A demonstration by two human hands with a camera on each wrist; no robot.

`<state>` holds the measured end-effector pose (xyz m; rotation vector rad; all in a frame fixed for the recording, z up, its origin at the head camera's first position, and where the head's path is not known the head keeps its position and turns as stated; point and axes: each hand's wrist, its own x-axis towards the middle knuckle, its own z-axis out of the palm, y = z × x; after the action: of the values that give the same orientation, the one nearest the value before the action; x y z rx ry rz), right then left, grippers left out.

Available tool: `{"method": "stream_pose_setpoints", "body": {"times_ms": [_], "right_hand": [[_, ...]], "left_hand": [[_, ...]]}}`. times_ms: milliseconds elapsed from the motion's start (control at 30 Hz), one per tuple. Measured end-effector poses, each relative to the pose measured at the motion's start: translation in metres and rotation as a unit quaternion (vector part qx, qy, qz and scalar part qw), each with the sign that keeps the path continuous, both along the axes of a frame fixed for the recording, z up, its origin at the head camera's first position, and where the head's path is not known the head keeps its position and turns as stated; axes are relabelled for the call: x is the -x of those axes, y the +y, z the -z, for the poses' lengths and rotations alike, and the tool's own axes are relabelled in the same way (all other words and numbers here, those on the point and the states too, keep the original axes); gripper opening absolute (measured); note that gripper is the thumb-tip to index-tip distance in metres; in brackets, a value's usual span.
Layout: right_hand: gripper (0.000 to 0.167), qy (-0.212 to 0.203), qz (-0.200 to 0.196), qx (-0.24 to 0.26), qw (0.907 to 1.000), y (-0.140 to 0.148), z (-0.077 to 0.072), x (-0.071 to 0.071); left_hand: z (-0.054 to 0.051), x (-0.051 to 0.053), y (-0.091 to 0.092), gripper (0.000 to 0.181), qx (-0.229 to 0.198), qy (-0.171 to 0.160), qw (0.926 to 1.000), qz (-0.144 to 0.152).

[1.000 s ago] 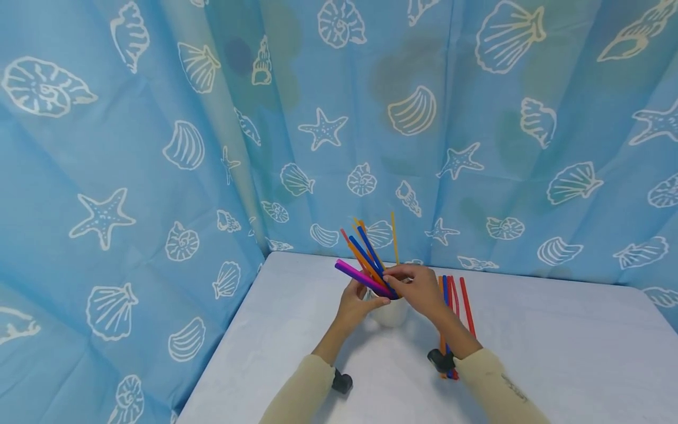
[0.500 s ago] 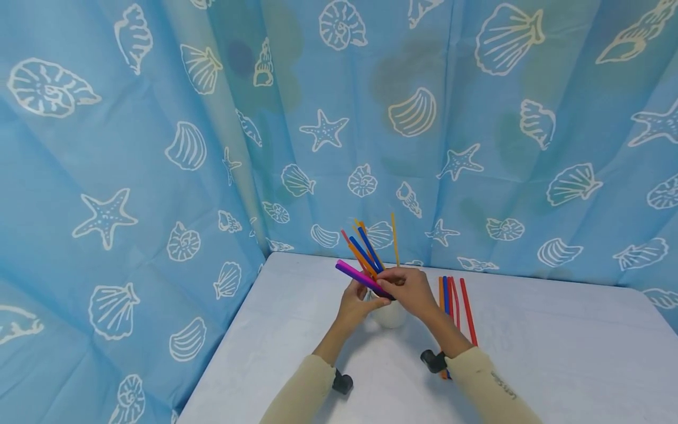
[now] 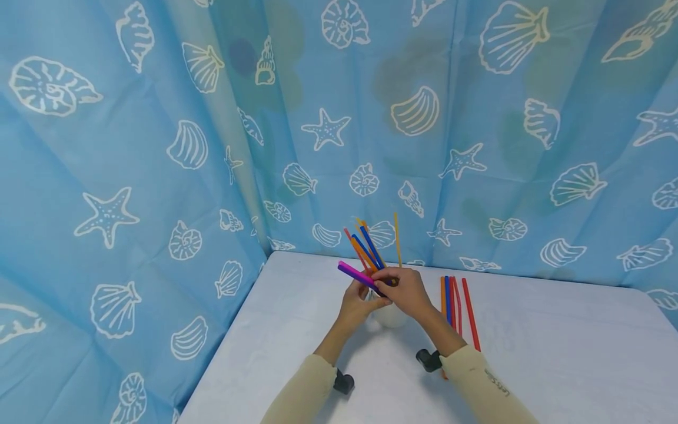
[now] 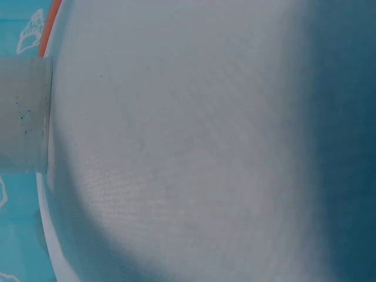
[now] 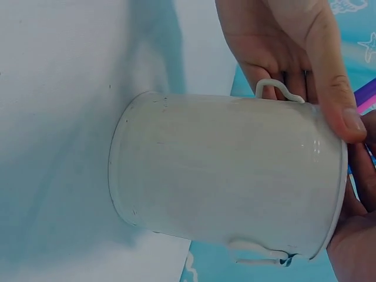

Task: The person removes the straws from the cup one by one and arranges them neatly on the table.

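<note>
Blue curtain point(image 3: 286, 153) with white shell print hangs behind a white table point(image 3: 556, 347). Left to right: left hand point(image 3: 356, 303) grips the rim of a white pot point(image 5: 223, 170), thumb across the near side, fingers behind, by one handle. Purple stick point(image 3: 351, 272) and pink stick point(image 3: 345, 265) lie side by side, long axis slanting up and leftward from the pot's mouth, above the left hand. Blue sticks point(image 3: 374, 247), orange sticks point(image 3: 364, 255) and a yellow stick point(image 3: 398, 240) rise more steeply. Right hand point(image 3: 406, 292) reaches over the mouth from the right, fingers curled; thumb and fingertip appear to pinch the purple-pink pair low down; lower ends hidden. Loose sticks point(image 3: 471, 314) lie beside the right forearm.
</note>
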<state>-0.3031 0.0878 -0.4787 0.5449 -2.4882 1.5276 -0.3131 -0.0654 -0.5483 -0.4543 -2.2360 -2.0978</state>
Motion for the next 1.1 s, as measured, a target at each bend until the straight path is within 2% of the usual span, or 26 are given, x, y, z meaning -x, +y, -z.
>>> {"method": "stream_pose_setpoints", "body": {"times_ms": [133, 300, 367, 500, 633, 733, 900, 1100], "right_hand": [[0.01, 0.003, 0.003, -0.008, 1.0, 0.0, 0.0, 0.0], [0.015, 0.0, -0.011, -0.014, 0.9998, 0.002, -0.001, 0.0], [0.017, -0.004, -0.022, -0.012, 0.9997, 0.003, -0.002, 0.0], [0.021, -0.008, -0.039, -0.011, 0.9992, 0.004, -0.002, 0.0], [0.023, -0.011, -0.041, -0.017, 0.9989, 0.005, -0.001, 0.0], [0.023, -0.007, -0.042, -0.027, 0.9987, 0.005, 0.0, 0.0], [0.019, -0.002, -0.039, -0.034, 0.9986, 0.005, 0.002, -0.001], [0.016, -0.002, -0.028, -0.01, 0.9996, 0.004, 0.004, -0.002]], "left_hand": [[-0.006, -0.004, 0.001, 0.075, -0.012, -0.009, 0.9999, 0.003], [-0.022, -0.012, 0.0, 0.073, -0.022, -0.014, 0.9996, 0.004], [-0.021, -0.011, 0.0, 0.073, -0.028, -0.012, 0.9995, 0.007], [-0.009, -0.001, 0.0, 0.072, -0.038, -0.004, 0.9992, 0.01], [-0.003, 0.002, 0.0, 0.071, -0.019, 0.001, 0.9998, 0.001], [-0.001, 0.002, -0.001, 0.071, -0.009, 0.0, 1.0, -0.003], [-0.001, 0.0, -0.001, 0.072, -0.017, -0.011, 0.9998, 0.001], [-0.005, -0.002, -0.001, 0.072, -0.009, 0.006, 0.9999, 0.009]]}}
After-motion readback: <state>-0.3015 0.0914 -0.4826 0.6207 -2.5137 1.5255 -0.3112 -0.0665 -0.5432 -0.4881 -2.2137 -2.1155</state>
